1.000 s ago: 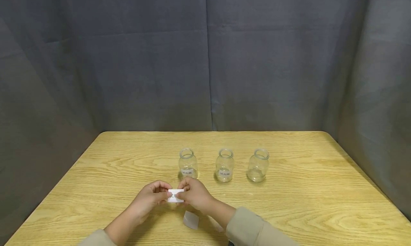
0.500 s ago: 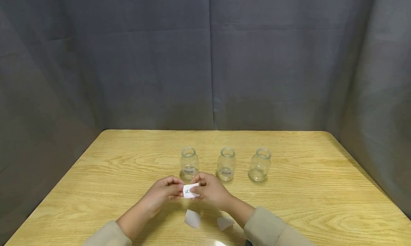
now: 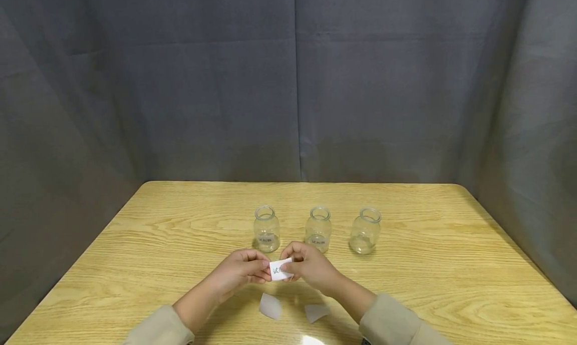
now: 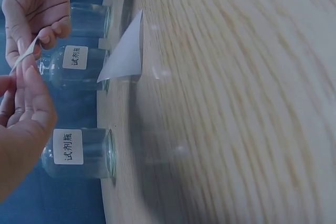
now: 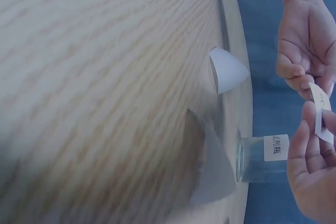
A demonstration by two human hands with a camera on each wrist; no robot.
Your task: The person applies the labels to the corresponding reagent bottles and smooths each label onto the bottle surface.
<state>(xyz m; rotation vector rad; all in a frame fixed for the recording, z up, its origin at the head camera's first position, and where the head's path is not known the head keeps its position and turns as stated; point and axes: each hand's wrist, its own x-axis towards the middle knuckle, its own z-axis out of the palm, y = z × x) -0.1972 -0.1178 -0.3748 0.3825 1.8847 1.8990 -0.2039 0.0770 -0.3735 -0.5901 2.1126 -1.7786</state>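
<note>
Between both hands, held above the table in front of the jars, is a small white label with dark printed characters. My left hand pinches its left edge between thumb and fingers. From the other side my right hand pinches it, the thumb covering part of the print. Behind the hands stand three clear glass jars in a row. The left jar and the middle jar each bear a similar white label low on the front. No label shows on the right jar.
Two curled pieces of white paper lie on the wooden table below the hands, a left piece and a right piece. A dark grey curtain hangs behind the table and along its sides.
Both hands have moved to the right with the label, which now tilts slightly. The right paper piece, mostly hidden by the right arm before, has come into view. The jars stay put.
</note>
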